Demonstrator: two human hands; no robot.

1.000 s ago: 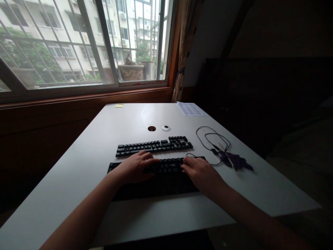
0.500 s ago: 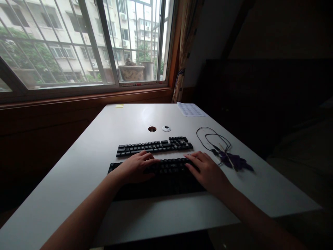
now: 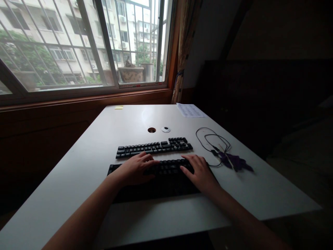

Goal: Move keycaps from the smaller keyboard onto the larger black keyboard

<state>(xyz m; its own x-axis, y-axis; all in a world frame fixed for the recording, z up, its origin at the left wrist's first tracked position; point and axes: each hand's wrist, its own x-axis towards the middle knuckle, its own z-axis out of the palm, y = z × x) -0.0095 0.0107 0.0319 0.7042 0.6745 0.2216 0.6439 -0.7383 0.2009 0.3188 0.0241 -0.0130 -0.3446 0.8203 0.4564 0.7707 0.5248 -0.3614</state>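
Note:
A black keyboard (image 3: 166,171) with a wide dark front part lies near the table's front edge. My left hand (image 3: 137,167) rests over its left half, fingers stretched forward and slightly bent, covering many keys. Over the right end is my right hand (image 3: 199,171), thumb and fingers apart, fingertips at the upper keys. I see nothing held in either hand, though the undersides are hidden. Just behind the keyboard, black keycaps (image 3: 153,149) lie in rows laid out like a keyboard, with gaps at the right part.
To the right lie a looped black cable (image 3: 208,133), a purple cloth (image 3: 234,162) and a thin stick (image 3: 229,157). A round hole (image 3: 152,130) and a white cap (image 3: 165,129) are behind the keycaps. Papers (image 3: 189,110) and a yellow note (image 3: 119,107) lie at the far edge.
My right hand has shifted a little left along the keyboard, uncovering its right end and the cable there. My left hand stays nearly in place.

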